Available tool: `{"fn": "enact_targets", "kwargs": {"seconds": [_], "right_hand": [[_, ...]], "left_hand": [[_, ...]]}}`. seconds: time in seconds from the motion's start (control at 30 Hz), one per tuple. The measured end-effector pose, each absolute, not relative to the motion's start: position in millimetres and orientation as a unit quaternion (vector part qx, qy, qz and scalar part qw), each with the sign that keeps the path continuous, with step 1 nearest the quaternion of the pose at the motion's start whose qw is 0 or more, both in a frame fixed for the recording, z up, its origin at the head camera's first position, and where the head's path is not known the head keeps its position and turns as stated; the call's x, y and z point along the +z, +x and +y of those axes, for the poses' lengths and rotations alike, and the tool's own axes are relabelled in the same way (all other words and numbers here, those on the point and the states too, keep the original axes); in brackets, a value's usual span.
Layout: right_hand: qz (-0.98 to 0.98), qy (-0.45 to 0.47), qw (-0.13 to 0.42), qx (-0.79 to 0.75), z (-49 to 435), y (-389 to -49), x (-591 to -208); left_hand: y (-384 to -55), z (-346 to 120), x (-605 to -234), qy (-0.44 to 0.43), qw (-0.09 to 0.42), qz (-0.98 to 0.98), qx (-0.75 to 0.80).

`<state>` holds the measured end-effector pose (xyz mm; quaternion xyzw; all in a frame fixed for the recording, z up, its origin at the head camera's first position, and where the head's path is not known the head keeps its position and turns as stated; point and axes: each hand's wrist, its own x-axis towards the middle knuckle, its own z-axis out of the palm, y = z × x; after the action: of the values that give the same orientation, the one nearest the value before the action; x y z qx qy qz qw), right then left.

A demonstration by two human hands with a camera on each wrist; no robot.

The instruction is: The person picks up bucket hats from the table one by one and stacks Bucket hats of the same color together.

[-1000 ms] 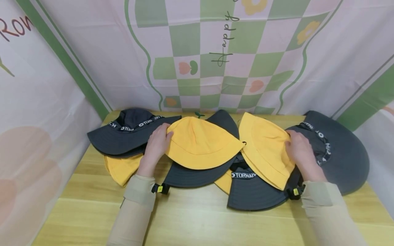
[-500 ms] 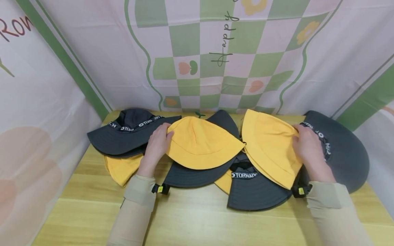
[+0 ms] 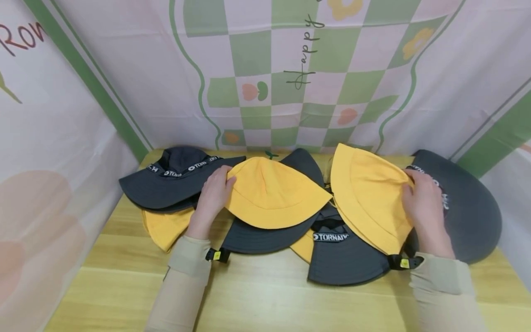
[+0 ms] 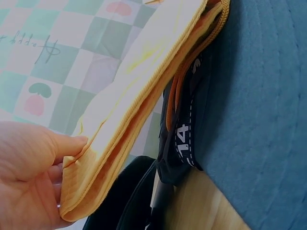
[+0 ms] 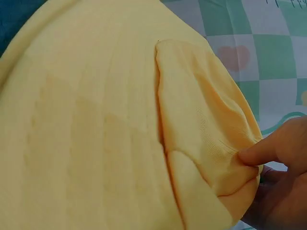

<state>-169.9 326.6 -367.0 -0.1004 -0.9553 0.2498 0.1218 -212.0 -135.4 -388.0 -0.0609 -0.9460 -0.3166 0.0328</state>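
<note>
Grip of the left hand (image 3: 215,190) pinches the left yellow hat (image 3: 274,198), probably steadying it over the dark brim (image 3: 261,241); the right hand (image 3: 425,205) pinches the right yellow hat (image 3: 369,198) by its crown, perhaps to raise it above the dark hat (image 3: 348,265) beneath.

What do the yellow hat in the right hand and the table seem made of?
The yellow hat looks like matte cloth, perhaps cotton: it creases softly, with fine weave visible close up. The table looks like lightly glossy wood or printed laminate: pale grain and reflected light.
</note>
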Motion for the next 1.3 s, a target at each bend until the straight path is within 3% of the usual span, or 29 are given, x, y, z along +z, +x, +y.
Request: {"fn": "enact_targets", "kwargs": {"seconds": [0.27, 0.67, 1.3], "right_hand": [[-0.943, -0.151, 0.119, 0.272, 331.3, -168.1, -364.4], [-0.922, -0.186, 0.178, 0.291, 332.8, -168.4, -353.2], [-0.902, -0.21, 0.181, 0.329, 351.9, -167.5, -328.6]], "left_hand": [[-211.7, -134.7, -388.4, -0.069, 0.042, -0.944, -0.32], [-210.0, -130.1, -387.2, -0.077, 0.053, -0.943, -0.319], [-210.5, -128.3, -386.7, -0.084, 0.045, -0.94, -0.329]]}}
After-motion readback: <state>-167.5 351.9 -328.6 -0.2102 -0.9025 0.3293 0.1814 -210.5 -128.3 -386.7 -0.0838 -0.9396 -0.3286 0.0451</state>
